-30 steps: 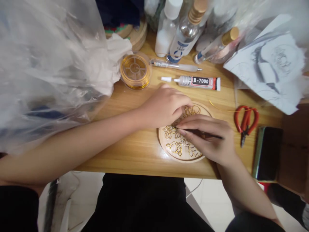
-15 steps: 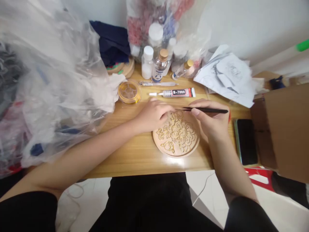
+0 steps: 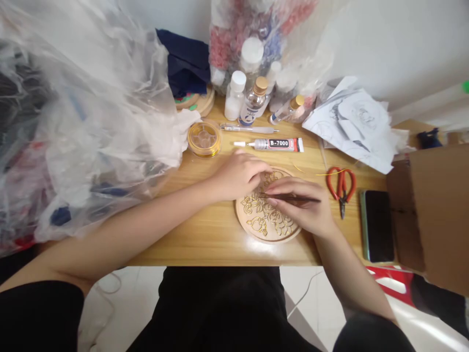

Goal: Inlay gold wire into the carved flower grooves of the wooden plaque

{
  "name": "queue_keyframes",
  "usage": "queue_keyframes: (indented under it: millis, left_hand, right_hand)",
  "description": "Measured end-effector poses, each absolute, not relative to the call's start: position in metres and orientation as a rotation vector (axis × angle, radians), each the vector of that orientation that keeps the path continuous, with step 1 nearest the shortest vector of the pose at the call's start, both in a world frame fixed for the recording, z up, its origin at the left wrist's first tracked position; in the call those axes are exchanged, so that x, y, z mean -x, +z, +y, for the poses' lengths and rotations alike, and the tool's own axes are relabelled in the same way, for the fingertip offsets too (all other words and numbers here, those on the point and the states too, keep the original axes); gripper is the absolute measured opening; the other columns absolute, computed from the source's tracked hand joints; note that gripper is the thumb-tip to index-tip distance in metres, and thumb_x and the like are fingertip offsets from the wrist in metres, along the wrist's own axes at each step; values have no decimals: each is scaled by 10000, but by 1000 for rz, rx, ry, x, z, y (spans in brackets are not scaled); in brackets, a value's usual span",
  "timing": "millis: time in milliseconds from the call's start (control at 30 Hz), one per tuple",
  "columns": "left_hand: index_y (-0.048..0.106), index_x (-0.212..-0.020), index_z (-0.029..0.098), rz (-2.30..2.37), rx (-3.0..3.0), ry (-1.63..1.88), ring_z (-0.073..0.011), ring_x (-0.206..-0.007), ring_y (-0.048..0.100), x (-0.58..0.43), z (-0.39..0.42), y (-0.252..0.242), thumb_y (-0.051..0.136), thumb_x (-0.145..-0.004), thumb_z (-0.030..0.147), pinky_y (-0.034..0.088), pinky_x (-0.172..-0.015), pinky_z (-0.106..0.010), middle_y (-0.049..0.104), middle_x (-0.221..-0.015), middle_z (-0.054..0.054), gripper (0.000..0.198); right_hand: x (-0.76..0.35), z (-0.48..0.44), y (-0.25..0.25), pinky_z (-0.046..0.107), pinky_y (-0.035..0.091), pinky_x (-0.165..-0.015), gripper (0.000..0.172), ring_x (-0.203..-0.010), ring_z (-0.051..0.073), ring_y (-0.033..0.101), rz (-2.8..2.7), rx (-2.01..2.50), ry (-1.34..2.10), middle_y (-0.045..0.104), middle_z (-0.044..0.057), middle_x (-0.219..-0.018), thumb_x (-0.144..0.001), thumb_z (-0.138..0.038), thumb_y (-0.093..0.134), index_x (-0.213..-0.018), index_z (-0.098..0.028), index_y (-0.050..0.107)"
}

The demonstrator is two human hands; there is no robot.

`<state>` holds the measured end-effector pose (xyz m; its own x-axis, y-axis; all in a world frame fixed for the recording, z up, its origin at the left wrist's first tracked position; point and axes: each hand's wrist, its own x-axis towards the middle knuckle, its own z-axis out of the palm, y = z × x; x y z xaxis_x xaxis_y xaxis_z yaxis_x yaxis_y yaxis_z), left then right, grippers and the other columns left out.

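A round wooden plaque (image 3: 269, 237) with gold wire bent into flower and leaf outlines lies on the table. My left hand (image 3: 240, 175) rests on its upper left edge, fingers stretched across the rim and tips partly hidden. My right hand (image 3: 302, 203) is closed round dark tweezers (image 3: 308, 199), their tips low over the wire pattern left of the flower. That hand covers much of the flower. Just above the plaque lies a B-7000 glue tube (image 3: 278, 144), and to the upper left is a spool of gold wire (image 3: 203, 138).
Red-handled pliers (image 3: 342, 188) and a phone (image 3: 378, 225) lie to the right, beside a cardboard box (image 3: 439, 210). Bottles (image 3: 252, 102), a pen (image 3: 251, 129) and paper sketches (image 3: 351, 122) are along the back. Plastic bags (image 3: 102, 122) crowd the left.
My right hand with the tweezers has moved left and down over the plaque, uncovering the red-handled pliers. My left hand stays at the plaque's edge. The view has shifted slightly.
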<state>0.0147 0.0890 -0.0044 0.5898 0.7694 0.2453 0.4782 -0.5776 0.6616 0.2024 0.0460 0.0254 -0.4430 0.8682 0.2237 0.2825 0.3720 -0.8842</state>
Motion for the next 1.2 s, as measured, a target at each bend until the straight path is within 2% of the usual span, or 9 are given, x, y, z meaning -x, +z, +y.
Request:
queue_keyframes:
  millis: [367, 533, 933, 1200]
  left_hand:
    - [698, -965, 202, 972, -2246, 732, -151, -804, 653, -14, 88, -4, 453, -789, 54, 392, -849, -337, 732, -838, 1, 336]
    - [695, -955, 199, 987, -2249, 715, -155, -821, 655, -14, 88, -4, 464, -793, 65, 388, -853, -336, 734, -856, 2, 313]
    - [698, -939, 194, 989, -2266, 745, -159, -829, 664, -16, 89, -8, 472, -806, 76, 401, -840, -337, 736, -844, 1, 287]
    - [695, -952, 208, 999, -2267, 718, -165, -853, 668, -15, 89, -7, 474, -818, 91, 395, -858, -352, 739, -868, -1, 284]
  right_hand:
    - [-201, 48, 23, 287, 597, -691, 145, -779, 168, 720, -1974, 968, 1086, 758, 54, -832, -761, -121, 715, -871, -206, 754]
    - [-202, 46, 19, 293, 591, -697, 181, -797, 169, 714, -2010, 954, 1098, 755, 47, -861, -763, -106, 706, -902, -214, 746]
    - [-199, 46, 22, 283, 597, -696, 122, -774, 163, 717, -2017, 980, 1079, 759, 46, -834, -761, -134, 722, -860, -200, 747]
    - [-199, 47, 22, 292, 600, -715, 142, -786, 169, 718, -2007, 985, 1094, 758, 52, -847, -751, -119, 727, -862, -202, 756]
